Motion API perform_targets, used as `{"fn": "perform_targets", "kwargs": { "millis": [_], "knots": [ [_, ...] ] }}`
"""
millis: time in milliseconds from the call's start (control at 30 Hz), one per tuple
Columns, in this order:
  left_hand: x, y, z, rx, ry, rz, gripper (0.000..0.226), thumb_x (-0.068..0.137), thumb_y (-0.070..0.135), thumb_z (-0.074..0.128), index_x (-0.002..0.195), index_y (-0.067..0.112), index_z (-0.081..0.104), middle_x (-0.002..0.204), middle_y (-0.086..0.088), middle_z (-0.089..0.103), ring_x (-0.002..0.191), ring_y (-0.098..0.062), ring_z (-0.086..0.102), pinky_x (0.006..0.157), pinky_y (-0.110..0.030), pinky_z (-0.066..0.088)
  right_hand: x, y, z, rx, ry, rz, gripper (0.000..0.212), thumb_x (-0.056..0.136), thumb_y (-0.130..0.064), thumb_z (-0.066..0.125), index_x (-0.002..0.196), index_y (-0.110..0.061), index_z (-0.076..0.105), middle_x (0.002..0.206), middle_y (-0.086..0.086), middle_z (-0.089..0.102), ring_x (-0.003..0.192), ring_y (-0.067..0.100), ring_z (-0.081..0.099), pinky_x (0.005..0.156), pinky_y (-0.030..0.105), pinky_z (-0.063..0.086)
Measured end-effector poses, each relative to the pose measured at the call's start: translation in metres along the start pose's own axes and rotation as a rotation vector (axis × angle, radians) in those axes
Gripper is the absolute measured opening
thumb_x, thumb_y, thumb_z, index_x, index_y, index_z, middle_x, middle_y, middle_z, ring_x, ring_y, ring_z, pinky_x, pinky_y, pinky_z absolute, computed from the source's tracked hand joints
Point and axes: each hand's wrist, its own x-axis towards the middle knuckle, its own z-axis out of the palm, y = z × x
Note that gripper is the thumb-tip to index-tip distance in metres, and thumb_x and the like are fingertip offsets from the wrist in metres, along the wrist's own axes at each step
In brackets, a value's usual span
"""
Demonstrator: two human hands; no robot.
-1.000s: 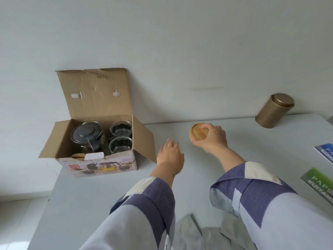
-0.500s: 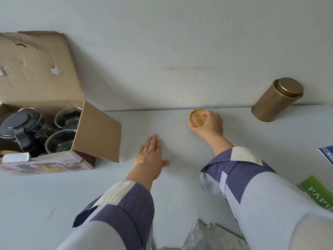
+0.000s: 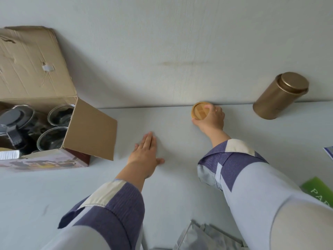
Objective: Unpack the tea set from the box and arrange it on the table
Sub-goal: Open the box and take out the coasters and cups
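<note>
Nearest the camera, a crumpled grey fabric item (image 3: 203,235) lies at the lower edge of the pale grey tabletop (image 3: 54,192); at the right edge sit a green printed packet (image 3: 319,192) and, beyond it, the corner of a blue and white booklet (image 3: 328,153). Two arms in grey sleeves with purple and cream patches reach forward over the tabletop; the left hand (image 3: 144,156) lies palm down on the bare surface, its fingers (image 3: 148,141) straight and together, thumb spread to the side, holding nothing. To its left stands the open brown cardboard box with a printed front panel (image 3: 90,134), flaps up; inside it are a glass teapot with a dark lid and handle (image 3: 14,121) and two clear glass cups (image 3: 61,114), one behind the other. Farther on, the right hand (image 3: 211,120) grips a round bamboo coaster (image 3: 200,111) by its edge with curled fingers, at the far edge of the tabletop just by the white wall (image 3: 162,42); whether the coaster touches the tabletop cannot be told. Well to the right, a gold metal canister with a lid (image 3: 277,96) stands by the wall.
</note>
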Motion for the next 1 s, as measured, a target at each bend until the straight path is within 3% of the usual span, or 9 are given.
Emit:
{"fn": "perform_targets", "kwargs": {
  "millis": [133, 267, 467, 600, 733, 867, 1000],
  "knots": [
    [0.000, -0.001, 0.001, 0.002, 0.002, 0.005, 0.083, 0.097, 0.043, 0.040, 0.149, 0.010, -0.016, 0.154, -0.001, -0.028, 0.143, -0.015, -0.022, 0.119, -0.038, -0.002, -0.001, -0.001, -0.004, -0.003, -0.033, 0.012, 0.072, 0.067, -0.039, 0.078, 0.129, -0.026, 0.044, 0.143, 0.008, 0.028, 0.132, 0.029, 0.027, 0.107, 0.035, 0.031],
    [0.000, -0.001, 0.002, 0.007, 0.014, 0.008, 0.083, 0.097, 0.044, 0.040, 0.149, 0.010, -0.015, 0.155, -0.002, -0.027, 0.143, -0.016, -0.021, 0.119, -0.038, -0.002, -0.010, -0.006, -0.013, 0.033, -0.095, 0.073, 0.084, 0.065, -0.036, 0.082, 0.136, -0.029, 0.035, 0.155, 0.010, 0.001, 0.139, 0.033, 0.012, 0.115, 0.036, 0.023],
    [-0.003, 0.000, -0.004, -0.093, 0.050, 0.014, 0.085, 0.095, 0.041, 0.049, 0.151, 0.011, -0.007, 0.158, 0.000, -0.016, 0.146, -0.021, -0.008, 0.119, -0.039, 0.006, -0.052, -0.022, -0.026, -0.210, -0.113, 0.006, 0.070, 0.078, -0.017, 0.065, 0.138, -0.032, 0.033, 0.157, 0.010, -0.012, 0.145, 0.031, -0.008, 0.118, 0.044, 0.008],
    [-0.019, -0.008, -0.011, -0.175, 0.159, 0.015, 0.064, 0.097, 0.033, 0.047, 0.150, 0.019, 0.013, 0.158, 0.005, 0.014, 0.140, -0.028, 0.026, 0.107, -0.041, 0.031, -0.087, -0.039, -0.028, -0.273, -0.165, -0.076, 0.062, 0.079, -0.015, 0.061, 0.135, -0.032, 0.038, 0.154, 0.007, 0.000, 0.143, 0.030, 0.000, 0.116, 0.041, 0.013],
    [-0.050, -0.033, -0.040, -0.110, 0.415, 0.019, 0.042, 0.100, 0.020, 0.036, 0.142, 0.022, 0.036, 0.143, 0.002, 0.044, 0.124, -0.024, 0.047, 0.094, -0.036, 0.041, -0.120, -0.080, -0.023, -0.221, -0.249, -0.188, 0.048, 0.087, -0.014, 0.052, 0.132, -0.028, 0.044, 0.145, 0.006, 0.024, 0.136, 0.027, 0.017, 0.105, 0.039, 0.032],
    [-0.088, -0.078, -0.068, -0.146, 0.702, 0.017, 0.033, 0.095, 0.009, 0.040, 0.121, 0.022, 0.058, 0.121, 0.003, 0.059, 0.112, -0.020, 0.053, 0.084, -0.033, 0.042, -0.157, -0.139, -0.001, -0.198, -0.322, -0.332, 0.043, 0.090, -0.007, 0.045, 0.129, -0.026, 0.051, 0.136, 0.007, 0.041, 0.132, 0.028, 0.028, 0.096, 0.036, 0.040],
    [-0.124, -0.137, -0.089, -0.132, 0.897, -0.043, 0.030, 0.094, 0.008, 0.043, 0.118, 0.016, 0.058, 0.117, -0.002, 0.059, 0.109, -0.022, 0.052, 0.085, -0.034, 0.042, -0.197, -0.204, 0.020, -0.080, -0.305, -0.499, 0.035, 0.088, -0.006, 0.050, 0.118, -0.020, 0.062, 0.129, 0.006, 0.053, 0.123, 0.026, 0.045, 0.098, 0.034, 0.043]
  ]
}}
